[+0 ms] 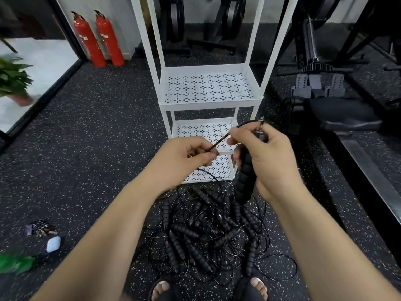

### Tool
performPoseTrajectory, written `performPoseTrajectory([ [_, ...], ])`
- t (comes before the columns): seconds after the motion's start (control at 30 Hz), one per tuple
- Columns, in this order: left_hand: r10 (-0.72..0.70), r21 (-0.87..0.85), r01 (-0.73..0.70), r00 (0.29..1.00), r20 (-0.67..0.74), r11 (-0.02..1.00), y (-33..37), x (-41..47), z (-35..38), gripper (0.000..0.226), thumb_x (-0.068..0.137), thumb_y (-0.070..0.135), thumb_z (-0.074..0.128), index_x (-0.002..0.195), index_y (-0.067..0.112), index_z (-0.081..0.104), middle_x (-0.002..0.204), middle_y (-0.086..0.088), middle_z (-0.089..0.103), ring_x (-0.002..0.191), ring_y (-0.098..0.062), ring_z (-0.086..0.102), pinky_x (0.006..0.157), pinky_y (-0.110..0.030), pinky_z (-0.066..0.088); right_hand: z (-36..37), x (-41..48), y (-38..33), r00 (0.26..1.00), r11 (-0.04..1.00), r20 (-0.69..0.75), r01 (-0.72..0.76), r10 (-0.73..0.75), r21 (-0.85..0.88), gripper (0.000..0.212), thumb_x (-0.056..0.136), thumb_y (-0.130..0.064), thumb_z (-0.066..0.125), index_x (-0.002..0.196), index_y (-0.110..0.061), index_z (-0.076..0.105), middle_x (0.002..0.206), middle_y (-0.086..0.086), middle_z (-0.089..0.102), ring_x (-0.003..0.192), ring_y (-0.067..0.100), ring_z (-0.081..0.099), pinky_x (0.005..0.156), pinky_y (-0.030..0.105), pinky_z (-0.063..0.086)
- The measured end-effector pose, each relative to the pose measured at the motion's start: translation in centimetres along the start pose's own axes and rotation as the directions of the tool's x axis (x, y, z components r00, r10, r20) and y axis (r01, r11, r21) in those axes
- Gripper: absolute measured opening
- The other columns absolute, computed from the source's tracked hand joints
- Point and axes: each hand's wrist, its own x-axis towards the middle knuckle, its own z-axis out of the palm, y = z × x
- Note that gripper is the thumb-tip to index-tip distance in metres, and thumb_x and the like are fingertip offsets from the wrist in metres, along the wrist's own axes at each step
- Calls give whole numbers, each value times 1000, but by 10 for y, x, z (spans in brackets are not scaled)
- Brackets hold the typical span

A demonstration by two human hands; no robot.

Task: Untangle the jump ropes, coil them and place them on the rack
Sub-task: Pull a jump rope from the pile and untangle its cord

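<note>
Fingers of the right hand curl round a black foam handle; left hand fingers pinch its cord just beside. Tangled jump ropes lie below them, rack beyond.

We find the pile of jump ropes on the floor just before the rack, our feet at its near edge. 2 fire extinguishers stand behind the rack, to its left.
</note>
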Motion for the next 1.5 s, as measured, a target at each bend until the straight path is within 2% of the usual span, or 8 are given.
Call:
performPoseTrajectory([
  [0.13,-79,79,79,997,-2,994,-14,-1,-11,8,97,27,78,102,34,80,89,11,80,76,4,67,70,-14,45,-8,3,-11,997,997,-55,55,-51,60,19,95,-9,79,81,-15,69,81,12,73,58,20,54,53,31,45],
  [0.33,-109,196,118,992,-55,974,-29,2,-20,8,92,36,83,93,42,79,94,16,77,89,-15,73,89,-46,61,-19,3,-24,988,986,-117,114,-99,126,26,96,-10,77,75,-19,66,82,11,70,59,19,54,56,31,45],
  [0.5,-129,321,137,991,-44,937,-39,2,-23,14,96,25,79,91,38,77,95,17,76,78,8,67,70,-19,55,-32,5,-42,970,959,-216,164,-114,230,15,98,-10,74,95,-12,59,77,4,68,58,15,53,55,28,45],
  [0.6,-143,276,145,989,-27,950,-42,3,-15,9,95,30,80,91,38,78,92,19,76,86,6,67,82,-24,57,-38,5,-50,963,955,-238,186,-130,231,17,99,-11,73,98,-13,56,77,3,68,62,14,56,57,27,44],
  [0.73,-97,219,81,993,61,972,-30,6,9,21,94,29,80,108,45,76,101,22,76,98,7,68,84,-16,54,-30,2,-45,976,959,-198,137,-87,250,17,100,-9,72,97,-13,56,77,4,70,61,15,57,55,26,44],
  [0.9,-80,276,28,981,178,961,-25,9,46,48,93,38,79,135,53,61,123,28,69,114,8,64,103,-28,53,-26,1,-45,983,958,-173,111,-66,263,17,100,-9,72,96,-14,56,80,6,70,61,14,57,55,26,44],
  [1.3,-156,288,91,964,215,953,-27,14,59,6,97,38,76,101,39,72,105,21,75,101,-3,71,98,-37,59,-27,1,-48,985,947,-170,88,-36,308,16,100,-10,71,97,-14,55,79,4,67,61,13,54,54,24,42],
  [1.5,-162,261,103,963,217,960,-21,12,56,14,94,35,80,97,36,66,99,15,77,96,-8,73,96,-41,59,-30,2,-46,984,943,-176,74,-16,324,17,100,-13,72,106,-11,56,80,3,69,61,13,53,54,23,42],
])
